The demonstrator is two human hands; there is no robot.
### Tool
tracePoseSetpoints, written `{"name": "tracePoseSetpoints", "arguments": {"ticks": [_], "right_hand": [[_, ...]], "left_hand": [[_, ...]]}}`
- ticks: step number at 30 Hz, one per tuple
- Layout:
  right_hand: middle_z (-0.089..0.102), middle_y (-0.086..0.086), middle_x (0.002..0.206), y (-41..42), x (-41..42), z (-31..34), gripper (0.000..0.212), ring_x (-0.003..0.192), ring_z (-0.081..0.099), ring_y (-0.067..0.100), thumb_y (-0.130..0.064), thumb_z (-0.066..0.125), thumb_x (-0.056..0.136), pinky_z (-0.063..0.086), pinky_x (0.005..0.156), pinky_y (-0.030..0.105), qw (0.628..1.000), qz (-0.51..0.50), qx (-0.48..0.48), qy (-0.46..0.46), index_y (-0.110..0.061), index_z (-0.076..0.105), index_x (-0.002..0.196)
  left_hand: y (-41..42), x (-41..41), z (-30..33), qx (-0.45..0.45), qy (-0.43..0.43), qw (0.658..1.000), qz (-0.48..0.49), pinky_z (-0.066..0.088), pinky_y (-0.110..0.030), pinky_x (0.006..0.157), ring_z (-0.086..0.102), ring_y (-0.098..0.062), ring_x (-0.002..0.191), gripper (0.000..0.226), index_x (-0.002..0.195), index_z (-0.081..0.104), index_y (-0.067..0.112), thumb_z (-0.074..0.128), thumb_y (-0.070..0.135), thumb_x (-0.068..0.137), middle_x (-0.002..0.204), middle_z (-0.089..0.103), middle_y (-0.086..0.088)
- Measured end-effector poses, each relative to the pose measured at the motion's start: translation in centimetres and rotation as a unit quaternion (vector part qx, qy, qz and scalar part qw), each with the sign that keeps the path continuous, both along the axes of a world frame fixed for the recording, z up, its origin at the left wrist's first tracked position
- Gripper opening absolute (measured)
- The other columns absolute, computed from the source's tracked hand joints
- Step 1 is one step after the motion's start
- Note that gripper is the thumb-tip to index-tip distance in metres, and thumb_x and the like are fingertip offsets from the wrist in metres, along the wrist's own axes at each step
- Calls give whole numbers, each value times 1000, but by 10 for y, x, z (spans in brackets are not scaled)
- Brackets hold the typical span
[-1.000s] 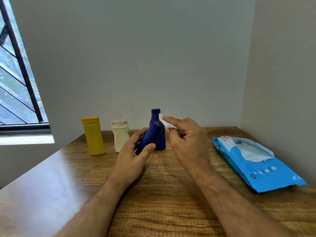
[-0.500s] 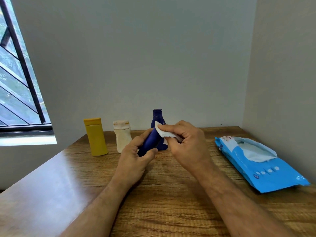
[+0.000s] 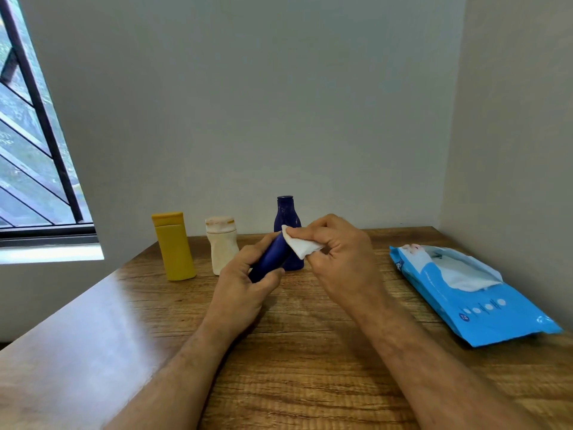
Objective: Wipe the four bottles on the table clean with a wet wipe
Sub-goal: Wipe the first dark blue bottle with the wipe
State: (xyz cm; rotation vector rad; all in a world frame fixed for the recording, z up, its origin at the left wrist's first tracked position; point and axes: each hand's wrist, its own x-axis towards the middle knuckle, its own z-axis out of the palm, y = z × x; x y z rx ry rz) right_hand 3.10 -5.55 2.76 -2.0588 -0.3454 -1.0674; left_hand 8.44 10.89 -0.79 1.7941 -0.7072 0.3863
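1. Our left hand (image 3: 245, 283) grips the held blue bottle (image 3: 269, 257) by its lower body, tilted above the table (image 3: 310, 352), mid-scene.
2. Our right hand (image 3: 338, 256) pinches the wet wipe (image 3: 300, 245) against its upper end.
3. Bottle looks like light, stiff, smooth plastic; likely slippery once wet, so we hold the wide body.
4. Wipe is limp; we keep it bunched.

A wooden surface (image 3: 310, 383) with pronounced brown grain fills the lower part of the view, its far edge against a plain pale grey wall (image 3: 263, 103). A second wall (image 3: 511, 135) meets it at the right corner. At the left, a window (image 3: 28, 150) with dark bars lets in daylight, which glares across the surface's left side.
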Motion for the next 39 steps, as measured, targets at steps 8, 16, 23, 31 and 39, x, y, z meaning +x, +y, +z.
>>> {"name": "tracePoseSetpoints", "arguments": {"ticks": [8, 16, 23, 31, 39], "right_hand": [[66, -13, 99, -6, 1, 6, 23, 93, 59, -3, -15, 69, 89, 48, 74, 6, 993, -40, 111, -17, -25, 72, 110], [62, -9, 98, 0, 0, 0, 25, 88, 58, 3, -12, 65, 91, 47, 75, 9, 1000, 2, -15, -18, -20, 72, 115], [63, -11, 97, 4, 5, 1, 29, 88, 58, -1, -27, 63, 93, 45, 76, 7, 999, 0, 44, 22, -26, 67, 122], [67, -22, 96, 6, 6, 0, 24, 87, 62, -8, -32, 62, 92, 49, 69, 7, 977, 18, 184, 105, -30, 69, 115], [64, -12, 89, 10, 4, -6, 25, 81, 59, -2, -27, 56, 98, 45, 68, 5, 998, 8, -16, 62, -22, 69, 118]], "left_hand": [[-2, -1, 2, -1, 5, 1000, -4, 45, -10, 94, 58, 6, 113, 58, 130, 49, 46, 71, 11, 90, 124, 61, 23], [0, -2, 0, 7, -1, 1000, 4, 43, -5, 88, 59, 6, 108, 59, 136, 49, 39, 70, 9, 90, 119, 62, 20], [0, -2, 3, 12, -24, 1000, 6, 46, -11, 95, 60, 2, 112, 59, 139, 49, 39, 69, 11, 91, 122, 63, 19], [-4, -12, 6, -42, 46, 998, -31, 58, -26, 68, 72, -15, 84, 49, 135, 33, 40, 58, 17, 99, 117, 64, 3], [-6, -12, 2, 18, -34, 999, -18, 59, -32, 86, 71, -12, 99, 67, 140, 24, 34, 68, 15, 93, 127, 59, 3]]}}
